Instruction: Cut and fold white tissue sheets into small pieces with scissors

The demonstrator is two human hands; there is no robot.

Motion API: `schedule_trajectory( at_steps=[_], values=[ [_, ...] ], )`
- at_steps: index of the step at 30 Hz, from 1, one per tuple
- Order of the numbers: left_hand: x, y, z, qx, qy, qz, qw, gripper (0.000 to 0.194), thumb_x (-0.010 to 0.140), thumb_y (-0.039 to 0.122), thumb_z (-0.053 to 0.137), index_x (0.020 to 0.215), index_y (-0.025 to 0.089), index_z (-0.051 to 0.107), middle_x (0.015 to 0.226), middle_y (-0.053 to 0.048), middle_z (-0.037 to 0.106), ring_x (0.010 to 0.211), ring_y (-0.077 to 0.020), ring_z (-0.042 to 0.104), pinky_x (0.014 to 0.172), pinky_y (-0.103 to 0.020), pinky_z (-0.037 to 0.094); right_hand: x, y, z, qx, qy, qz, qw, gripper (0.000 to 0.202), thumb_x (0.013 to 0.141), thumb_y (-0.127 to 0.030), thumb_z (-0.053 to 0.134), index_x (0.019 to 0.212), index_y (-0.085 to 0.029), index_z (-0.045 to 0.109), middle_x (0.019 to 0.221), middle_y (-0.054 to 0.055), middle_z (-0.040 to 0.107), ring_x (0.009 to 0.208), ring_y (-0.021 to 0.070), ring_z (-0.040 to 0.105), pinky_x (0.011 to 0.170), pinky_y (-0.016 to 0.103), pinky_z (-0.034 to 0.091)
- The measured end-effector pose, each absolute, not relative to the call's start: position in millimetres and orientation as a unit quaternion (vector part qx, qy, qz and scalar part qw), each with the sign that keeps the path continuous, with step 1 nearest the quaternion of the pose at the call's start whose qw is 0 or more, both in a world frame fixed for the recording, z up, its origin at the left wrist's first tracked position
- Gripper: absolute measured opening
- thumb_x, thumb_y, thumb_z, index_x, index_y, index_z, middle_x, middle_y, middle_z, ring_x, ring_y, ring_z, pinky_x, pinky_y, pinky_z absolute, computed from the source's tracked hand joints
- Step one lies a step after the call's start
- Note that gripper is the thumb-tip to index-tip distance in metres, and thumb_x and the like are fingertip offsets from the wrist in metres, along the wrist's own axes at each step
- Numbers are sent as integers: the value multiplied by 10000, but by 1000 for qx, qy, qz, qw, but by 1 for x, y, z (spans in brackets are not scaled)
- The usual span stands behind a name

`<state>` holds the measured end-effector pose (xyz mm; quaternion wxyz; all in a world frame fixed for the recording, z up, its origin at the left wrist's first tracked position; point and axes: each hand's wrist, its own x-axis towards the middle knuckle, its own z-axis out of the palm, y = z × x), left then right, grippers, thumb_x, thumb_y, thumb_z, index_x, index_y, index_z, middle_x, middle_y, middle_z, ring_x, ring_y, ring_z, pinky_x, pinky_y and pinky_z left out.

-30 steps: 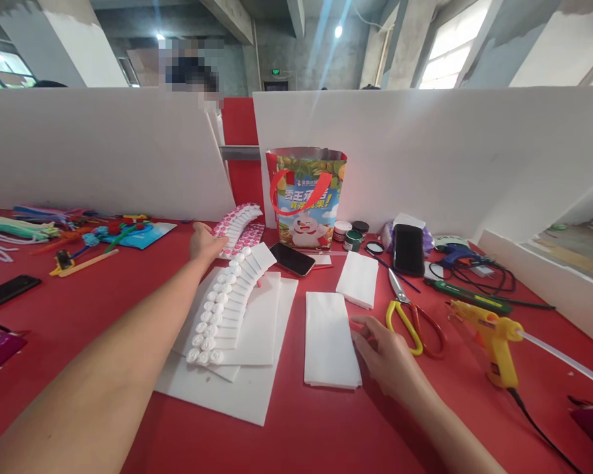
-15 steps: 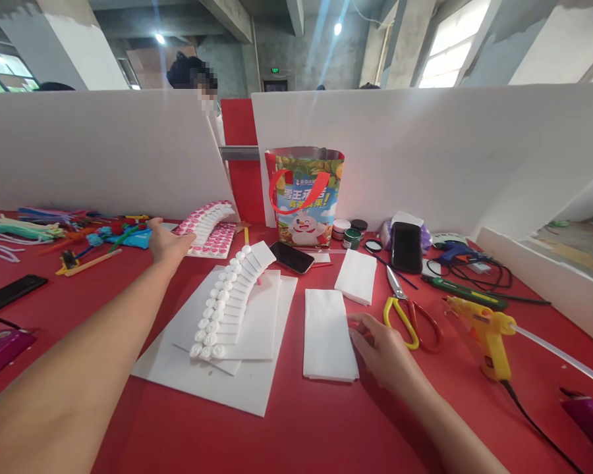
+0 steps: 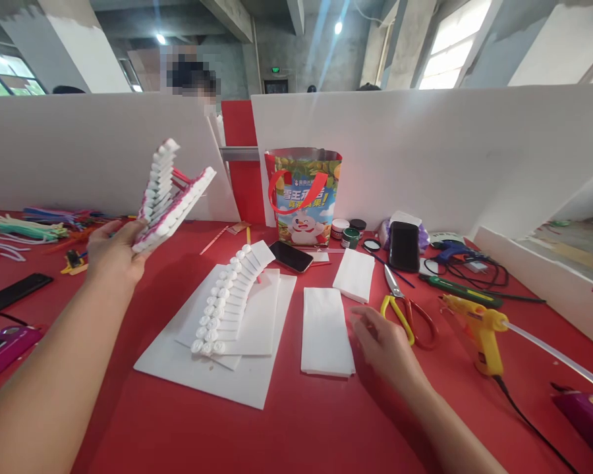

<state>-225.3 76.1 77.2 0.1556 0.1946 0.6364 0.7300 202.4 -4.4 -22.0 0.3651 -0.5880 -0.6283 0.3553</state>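
My left hand [image 3: 116, 250] is closed on a white and pink craft piece [image 3: 175, 214], lifted above the table at the left. The piece has a flat base and a tilted, stepped row of white strips on it. My right hand [image 3: 383, 339] rests with fingers apart beside a folded white tissue stack [image 3: 327, 332], apparently holding nothing. A second folded tissue [image 3: 354, 275] lies just beyond. Between my hands, a curved row of white strips ending in rolled white rosettes [image 3: 222, 299] lies on layered white boards [image 3: 252, 388].
Scissors [image 3: 400, 306], a yellow glue gun [image 3: 481, 329] and a green tool [image 3: 462, 291] lie on the right. A printed bag [image 3: 304, 197] stands at the back before white panels [image 3: 425, 151]. Pipe cleaners [image 3: 27, 227] and a purple device [image 3: 10, 352] are at left. A person's head shows beyond the panel.
My left hand has picked up the white and pink piece from the table and brought it up, left and nearer. My right hand has stayed nearly in place.
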Motion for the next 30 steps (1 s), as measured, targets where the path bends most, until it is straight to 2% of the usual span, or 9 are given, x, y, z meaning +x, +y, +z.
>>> schedule_trajectory(
  at_steps=[3,5,8,10,14,18,23,27,30],
  values=[
    [-182,38,83,238,551,789,129,475,642,-15,664,1072,142,540,717,71,581,644,-93,588,625,-235,531,207,-6,-10,-558,-554,398,472,479,891,-635,585,925,-163,659,585,-23,528,424,98,430,420,245,358],
    [-137,7,77,296,501,805,118,682,593,26,708,1246,150,554,739,48,647,640,-105,606,606,-217,530,208,-7,0,-497,-499,483,521,558,850,-699,620,1014,-167,660,696,30,645,472,139,558,428,263,437],
    [-62,-33,55,371,504,764,160,823,616,142,832,1369,237,515,994,-14,724,691,-99,640,611,-196,539,206,-10,11,-374,-425,625,538,726,735,-790,682,1161,-204,638,966,120,760,736,249,735,570,343,587],
    [-19,-50,35,416,514,725,194,843,642,170,863,1390,265,485,1124,-50,712,711,-103,644,588,-187,532,204,-10,12,-316,-391,677,538,746,700,-816,688,1170,-238,649,1002,102,771,777,244,745,591,337,600],
    [33,-67,4,457,508,684,257,733,762,232,823,1391,266,449,1199,-91,627,1071,-206,650,745,-248,594,207,-7,3,-327,-317,697,553,460,856,-604,682,1156,-256,677,920,48,785,842,231,754,708,345,623],
    [42,-85,-8,491,464,631,381,712,801,293,822,1417,317,466,1215,-74,584,1031,-196,665,804,-283,606,222,2,-5,-370,-241,724,530,298,885,-436,660,1081,-218,712,844,58,790,867,258,769,769,380,632],
    [38,-93,-8,434,394,677,445,368,946,345,664,1299,310,569,1195,-59,611,1033,-182,663,871,-302,579,236,7,-9,-348,-311,753,464,263,854,-405,710,997,-187,742,803,56,792,746,220,768,732,333,623],
    [41,-90,-5,412,407,637,509,353,945,413,660,1267,281,601,1298,-80,639,1182,-235,632,974,-346,536,241,10,-16,-344,-373,723,469,233,761,-339,805,937,-197,749,820,34,799,724,184,758,729,289,604],
    [43,-94,-1,425,421,603,527,344,943,440,658,1242,272,635,1240,-74,690,1127,-237,666,938,-320,540,246,12,-22,-332,-385,715,479,332,649,-389,882,900,-211,756,813,30,804,725,205,761,775,335,612]
  ],
)
